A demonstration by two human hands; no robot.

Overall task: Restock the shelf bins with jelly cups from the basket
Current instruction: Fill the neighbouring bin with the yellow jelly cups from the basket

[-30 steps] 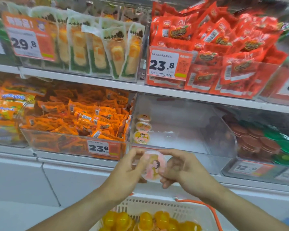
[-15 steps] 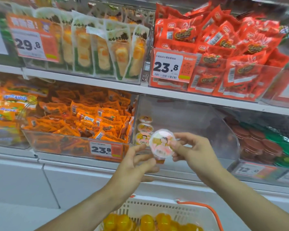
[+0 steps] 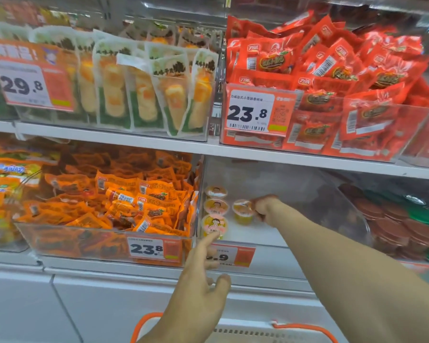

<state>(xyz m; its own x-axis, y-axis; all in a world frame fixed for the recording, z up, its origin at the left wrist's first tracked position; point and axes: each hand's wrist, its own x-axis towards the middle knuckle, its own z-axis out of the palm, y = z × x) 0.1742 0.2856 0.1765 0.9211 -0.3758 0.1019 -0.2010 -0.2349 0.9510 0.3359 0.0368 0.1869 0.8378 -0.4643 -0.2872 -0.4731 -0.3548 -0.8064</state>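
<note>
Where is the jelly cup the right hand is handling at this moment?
Head view: the jelly cup sits inside the clear bin on the lower shelf, right of a column of three cups, with the right hand on it.

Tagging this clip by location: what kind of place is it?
Most likely a shop's snack aisle: price tags on clear shelf bins, heaps of packaged snacks, and a shopping basket below.

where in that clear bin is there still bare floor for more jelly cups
Bare floor runs right of and behind the jelly cup held by the right hand, out to the clear bin's right wall. Crowded: the left wall, lined by a column of three cups. The orange packet bin is full.
</note>
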